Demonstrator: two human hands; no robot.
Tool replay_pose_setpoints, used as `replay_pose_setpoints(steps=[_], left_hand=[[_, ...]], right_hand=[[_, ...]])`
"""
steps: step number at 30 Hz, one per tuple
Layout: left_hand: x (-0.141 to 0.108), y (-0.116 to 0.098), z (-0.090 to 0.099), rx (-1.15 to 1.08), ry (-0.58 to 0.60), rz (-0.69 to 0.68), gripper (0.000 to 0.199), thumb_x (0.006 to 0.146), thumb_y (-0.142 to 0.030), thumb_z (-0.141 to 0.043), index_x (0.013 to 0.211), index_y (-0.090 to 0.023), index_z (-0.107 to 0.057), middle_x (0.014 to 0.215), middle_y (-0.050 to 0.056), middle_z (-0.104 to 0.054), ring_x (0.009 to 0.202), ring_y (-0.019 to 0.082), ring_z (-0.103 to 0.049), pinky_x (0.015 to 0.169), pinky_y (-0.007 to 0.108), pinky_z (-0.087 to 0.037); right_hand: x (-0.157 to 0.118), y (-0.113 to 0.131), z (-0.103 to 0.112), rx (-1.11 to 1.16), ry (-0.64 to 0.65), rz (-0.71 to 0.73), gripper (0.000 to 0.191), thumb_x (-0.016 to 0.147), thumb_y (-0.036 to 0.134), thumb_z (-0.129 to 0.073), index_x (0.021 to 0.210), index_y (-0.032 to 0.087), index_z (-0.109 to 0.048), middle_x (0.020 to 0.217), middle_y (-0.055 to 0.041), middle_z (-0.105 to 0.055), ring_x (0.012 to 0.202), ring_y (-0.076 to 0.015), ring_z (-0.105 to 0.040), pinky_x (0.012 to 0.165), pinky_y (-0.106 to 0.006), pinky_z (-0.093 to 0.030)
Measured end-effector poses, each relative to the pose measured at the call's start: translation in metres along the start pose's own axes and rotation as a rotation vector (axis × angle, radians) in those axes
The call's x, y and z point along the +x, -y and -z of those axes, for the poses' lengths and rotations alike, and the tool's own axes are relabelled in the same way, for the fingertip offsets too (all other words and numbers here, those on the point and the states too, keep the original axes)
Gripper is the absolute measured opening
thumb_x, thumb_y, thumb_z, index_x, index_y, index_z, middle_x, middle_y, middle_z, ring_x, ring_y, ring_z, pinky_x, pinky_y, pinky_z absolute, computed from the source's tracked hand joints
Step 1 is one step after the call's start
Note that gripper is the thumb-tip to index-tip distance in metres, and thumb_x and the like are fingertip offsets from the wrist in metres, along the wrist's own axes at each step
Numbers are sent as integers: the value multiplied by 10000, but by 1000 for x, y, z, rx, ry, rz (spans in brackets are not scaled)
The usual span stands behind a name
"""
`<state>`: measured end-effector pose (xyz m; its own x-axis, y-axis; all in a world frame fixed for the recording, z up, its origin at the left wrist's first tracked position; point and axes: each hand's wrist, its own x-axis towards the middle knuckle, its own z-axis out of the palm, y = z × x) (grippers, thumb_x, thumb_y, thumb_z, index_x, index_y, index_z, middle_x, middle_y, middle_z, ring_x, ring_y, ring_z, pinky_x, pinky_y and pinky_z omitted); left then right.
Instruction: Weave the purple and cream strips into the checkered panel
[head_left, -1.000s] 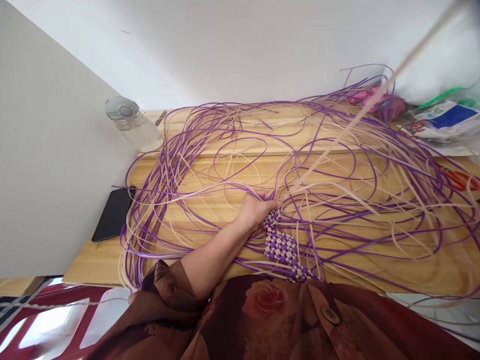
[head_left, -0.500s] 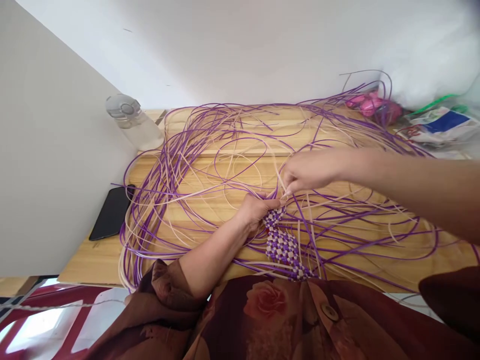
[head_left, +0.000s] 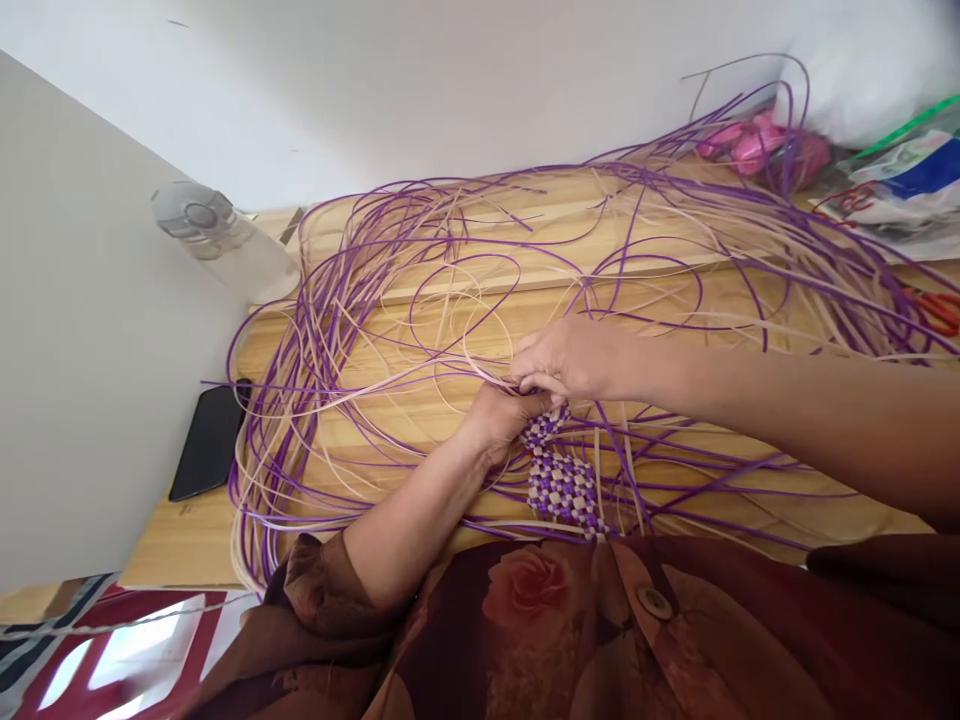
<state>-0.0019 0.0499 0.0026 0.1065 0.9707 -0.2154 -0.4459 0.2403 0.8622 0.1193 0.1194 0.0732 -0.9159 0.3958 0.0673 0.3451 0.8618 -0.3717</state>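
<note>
Left hand (head_left: 501, 422) fingers clenched on woven strip (head_left: 559, 482) top, right hand (head_left: 566, 358) pinching strands (head_left: 480, 372) at 12 o'clock, strip trailing toward 5 o'clock

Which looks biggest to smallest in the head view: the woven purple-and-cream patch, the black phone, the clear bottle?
1. Clear bottle
2. Woven patch and black phone: these cover much the same area, so I would not rank them. The bottle also lies farther from the camera, so true sizes stay unsure.
</note>
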Motion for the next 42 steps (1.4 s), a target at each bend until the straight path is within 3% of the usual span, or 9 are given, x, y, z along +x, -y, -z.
replay_pose_setpoints(steps=[3, 7, 13, 17, 20, 23, 32, 37, 42], left_hand=[[0, -1, 0, -36, -94, 48, 350, 442, -158, -872, 747, -139, -701, 736, 31, -713, 741, 189, -657, 756, 309, -491], [1, -1, 0, -75, -157, 130, 345, 426, -149, -872, 722, -138, -697, 697, 29, -705, 690, 189, -657, 723, 318, -499], [1, -4, -1, -163, -218, 296, 251, 506, -176, -846, 700, -107, -702, 675, 66, -705, 598, 164, -627, 654, 307, -514], [2, -5, -3, -191, -282, 317, 212, 510, -153, -821, 665, -91, -691, 645, 72, -692, 566, 159, -613, 585, 286, -497], [1, -3, -4, -225, -271, 286, 241, 501, -181, -839, 665, -96, -685, 648, 62, -688, 549, 141, -594, 569, 277, -485], [0, -1, -4, -232, -267, 245, 287, 475, -206, -868, 673, -106, -686, 678, 56, -697, 577, 142, -605, 594, 279, -488], [-1, -1, -8, -181, -296, 146, 360, 406, -237, -910, 666, -105, -698, 679, 68, -709, 662, 204, -662, 673, 320, -520], [-1, -1, -7, -178, -323, 196, 372, 419, -255, -915, 668, -110, -681, 684, 65, -701, 606, 184, -635, 651, 343, -526], [0, 0, -7, -159, -283, 188, 370, 450, -266, -905, 700, -112, -679, 665, 42, -681, 577, 159, -611, 608, 314, -506]], right_hand=[[5, -1, -1, -49, 99, -11, 239, 768, 14, -515, 729, 145, -711, 711, 14, -669, 603, -87, -490, 564, -268, -257], [10, -2, 6, -67, 76, -17, 170, 813, 117, -567, 713, 172, -692, 679, 12, -640, 612, -106, -500, 566, -264, -273], [-21, 14, 18, -45, -359, -174, 268, 933, 355, -543, 776, 204, -700, 712, -17, -662, 657, -142, -559, 635, -285, -372], [-59, 25, -17, -36, -366, -142, 166, 909, 314, -613, 836, 221, -730, 795, -21, -702, 736, -158, -624, 700, -296, -457], [-74, 28, -52, -63, -554, -128, 159, 913, 222, -601, 1003, 214, -732, 944, -57, -722, 861, -180, -652, 817, -317, -503], [-76, 27, -68, -70, -654, -158, 174, 905, 209, -612, 1041, 220, -720, 953, -64, -722, 866, -184, -654, 840, -327, -514], [-58, 28, -62, -54, -697, -265, 102, 901, 229, -593, 874, 191, -683, 845, -65, -697, 804, -178, -628, 766, -312, -476], [-74, 40, -49, 204, -452, -378, 188, 835, 221, -615, 671, 197, -528, 624, 15, -547, 582, -121, -491, 580, -272, -373], [-80, 48, -48, 360, -598, -306, 109, 836, 222, -648, 782, 198, -557, 806, -28, -609, 736, -152, -539, 704, -298, -426]])
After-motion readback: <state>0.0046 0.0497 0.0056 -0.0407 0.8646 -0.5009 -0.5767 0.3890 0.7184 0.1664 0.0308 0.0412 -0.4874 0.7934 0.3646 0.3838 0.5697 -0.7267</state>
